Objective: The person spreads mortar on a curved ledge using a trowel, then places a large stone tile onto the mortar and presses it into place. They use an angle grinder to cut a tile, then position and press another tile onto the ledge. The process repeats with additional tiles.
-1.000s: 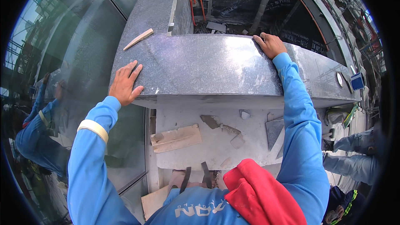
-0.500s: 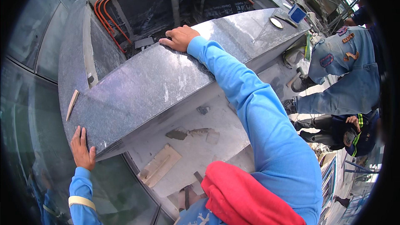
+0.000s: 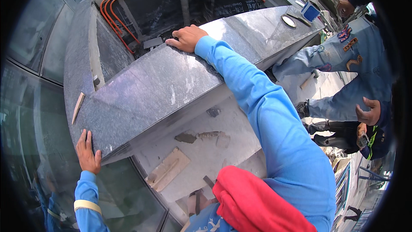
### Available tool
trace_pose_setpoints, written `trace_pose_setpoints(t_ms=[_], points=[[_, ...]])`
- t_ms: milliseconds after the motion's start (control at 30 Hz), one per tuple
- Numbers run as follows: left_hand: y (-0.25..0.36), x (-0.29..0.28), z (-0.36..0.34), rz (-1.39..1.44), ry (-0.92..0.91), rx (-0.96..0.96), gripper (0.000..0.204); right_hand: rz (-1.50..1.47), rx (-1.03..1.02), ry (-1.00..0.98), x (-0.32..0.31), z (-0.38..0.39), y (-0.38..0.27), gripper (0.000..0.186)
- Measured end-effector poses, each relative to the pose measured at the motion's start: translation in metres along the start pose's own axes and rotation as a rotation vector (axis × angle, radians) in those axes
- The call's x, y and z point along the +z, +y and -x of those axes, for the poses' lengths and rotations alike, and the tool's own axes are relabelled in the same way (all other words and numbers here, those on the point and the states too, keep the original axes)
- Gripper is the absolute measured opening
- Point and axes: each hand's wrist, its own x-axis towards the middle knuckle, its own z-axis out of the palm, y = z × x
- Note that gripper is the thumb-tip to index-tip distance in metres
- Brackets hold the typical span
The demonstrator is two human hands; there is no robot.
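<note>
A long grey stone slab [image 3: 141, 90] caps a low ledge, running from lower left to upper right. At its near left corner my left hand [image 3: 89, 152] rests with fingers stretched out over the edge and thumb apart. My right hand [image 3: 187, 38] bears on the slab's far inner edge, its fingers bent over that edge; the fingertips are partly hidden. A thin wooden strip [image 3: 77, 108] lies on the stone beyond my left hand. Toward the slab's right end are a round, pale disc-like piece [image 3: 289, 21] and a blue-and-white box [image 3: 310, 12].
Orange conduits [image 3: 112, 19] run along the recess behind the slab. Glass panels [image 3: 38, 124] stand at left. Below lies a wooden board [image 3: 168, 169] near a dark patch of debris [image 3: 186, 138]. A person in patched jeans [image 3: 343, 68] stands close at right, another person [image 3: 356, 139] beyond.
The person in patched jeans has stepped closer to the slab's right end, and that person's hands now show. My hands keep their places on the slab; the view has shifted slightly.
</note>
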Motion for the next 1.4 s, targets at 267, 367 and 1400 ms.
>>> trace_pose_setpoints(t_ms=[267,367,1400], points=[[0.001,-0.001,0.002,-0.006,0.006,-0.020,0.073,0.006,0.001,0.024,0.003,0.000,-0.002,0.068],[0.000,0.001,0.004,-0.002,0.010,-0.019,0.073,0.030,0.051,-0.016,0.004,-0.003,-0.001,0.065],[-0.001,0.018,0.021,-0.140,0.229,-0.011,0.060,-0.087,0.813,0.881,-0.008,0.536,-0.072,0.052]])
